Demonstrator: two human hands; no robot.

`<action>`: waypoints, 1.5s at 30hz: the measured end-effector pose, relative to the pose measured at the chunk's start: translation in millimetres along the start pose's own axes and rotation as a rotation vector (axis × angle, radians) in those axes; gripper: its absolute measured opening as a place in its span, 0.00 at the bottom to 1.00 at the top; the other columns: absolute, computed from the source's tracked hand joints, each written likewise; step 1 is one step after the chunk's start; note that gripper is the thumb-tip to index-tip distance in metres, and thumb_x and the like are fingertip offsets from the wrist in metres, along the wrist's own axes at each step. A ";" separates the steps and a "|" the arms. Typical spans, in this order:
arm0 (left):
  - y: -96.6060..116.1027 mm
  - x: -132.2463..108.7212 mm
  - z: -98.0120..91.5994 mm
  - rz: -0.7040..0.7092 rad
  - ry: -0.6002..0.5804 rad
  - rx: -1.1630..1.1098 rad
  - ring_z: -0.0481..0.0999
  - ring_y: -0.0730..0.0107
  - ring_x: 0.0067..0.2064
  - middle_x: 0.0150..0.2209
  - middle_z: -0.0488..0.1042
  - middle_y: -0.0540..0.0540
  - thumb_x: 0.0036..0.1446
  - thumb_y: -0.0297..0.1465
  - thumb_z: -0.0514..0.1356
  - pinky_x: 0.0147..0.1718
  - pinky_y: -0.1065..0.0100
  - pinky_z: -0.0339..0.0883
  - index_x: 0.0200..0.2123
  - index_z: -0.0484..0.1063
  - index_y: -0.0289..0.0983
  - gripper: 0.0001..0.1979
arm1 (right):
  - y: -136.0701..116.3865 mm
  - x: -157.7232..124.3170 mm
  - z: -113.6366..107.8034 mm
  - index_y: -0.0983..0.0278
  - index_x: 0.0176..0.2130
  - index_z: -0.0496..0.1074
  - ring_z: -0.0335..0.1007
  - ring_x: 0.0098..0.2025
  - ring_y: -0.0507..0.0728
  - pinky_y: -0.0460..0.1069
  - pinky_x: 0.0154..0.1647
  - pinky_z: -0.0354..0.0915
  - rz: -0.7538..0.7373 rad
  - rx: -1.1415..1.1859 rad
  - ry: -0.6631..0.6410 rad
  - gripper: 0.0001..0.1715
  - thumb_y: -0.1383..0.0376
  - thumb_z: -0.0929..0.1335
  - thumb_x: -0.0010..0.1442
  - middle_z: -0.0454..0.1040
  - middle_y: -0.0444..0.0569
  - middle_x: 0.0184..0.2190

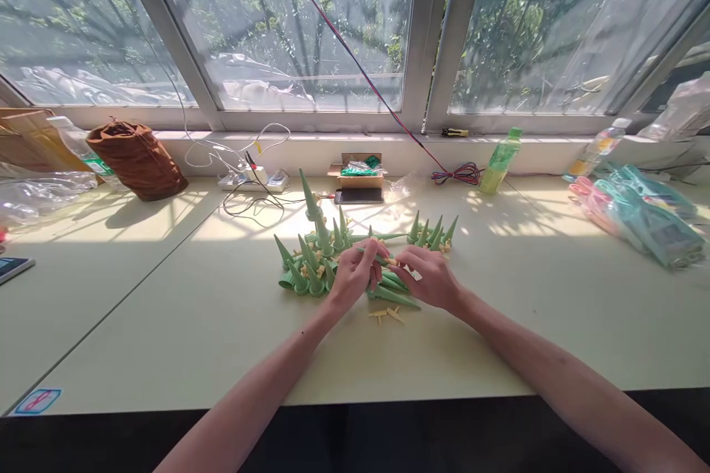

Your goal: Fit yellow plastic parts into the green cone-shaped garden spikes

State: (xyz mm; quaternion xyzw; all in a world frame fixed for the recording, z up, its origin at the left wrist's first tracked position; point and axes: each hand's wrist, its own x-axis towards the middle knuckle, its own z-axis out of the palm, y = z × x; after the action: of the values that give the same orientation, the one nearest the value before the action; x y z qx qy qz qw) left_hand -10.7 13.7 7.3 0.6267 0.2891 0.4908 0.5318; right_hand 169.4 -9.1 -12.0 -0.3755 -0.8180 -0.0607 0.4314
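My left hand [355, 272] is closed around a green cone [382, 260], most of which the fingers hide. My right hand [431, 277] pinches a small pale-yellow piece [392, 262] at the cone's end; its exact shape is covered. Green cones stand upright in a cluster [310, 266] left of my hands, with yellow pieces among them. A second group of upright cones [433, 233] is behind my right hand. Below my hands a green cone [393, 297] lies on its side. Two yellow T-shaped pieces [378, 315] rest in front of it.
A small cardboard box [362, 181] and a phone [359, 196] lie behind the cones. Cables and a power strip [255, 181] are by the window. A brown pouch [137, 159] stands left; a green bottle [501, 161] and plastic-wrapped items [643, 218] are right.
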 end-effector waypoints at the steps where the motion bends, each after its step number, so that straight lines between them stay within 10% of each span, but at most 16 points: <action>1: 0.4 -0.2 0.1 -0.005 -0.005 0.003 0.67 0.78 0.17 0.22 0.71 0.49 0.63 0.47 0.54 0.13 0.75 0.60 0.32 0.75 0.33 0.23 | -0.3 0.4 -0.4 0.62 0.32 0.68 0.63 0.25 0.50 0.46 0.26 0.56 0.001 -0.001 0.002 0.11 0.64 0.64 0.67 0.70 0.45 0.25; 45: 8.8 1.0 1.8 -0.066 0.006 -0.070 0.65 0.80 0.17 0.27 0.74 0.45 0.61 0.46 0.57 0.10 0.76 0.55 0.26 0.73 0.32 0.23 | -2.0 -0.6 0.7 0.64 0.33 0.71 0.63 0.26 0.49 0.45 0.27 0.54 -0.071 -0.047 -0.030 0.10 0.65 0.64 0.67 0.71 0.45 0.26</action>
State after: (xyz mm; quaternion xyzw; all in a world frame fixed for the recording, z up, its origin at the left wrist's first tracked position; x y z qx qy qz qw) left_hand -10.2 11.5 16.0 0.5962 0.2938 0.4846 0.5687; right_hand 167.8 -10.5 -12.5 -0.3571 -0.8355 -0.0897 0.4078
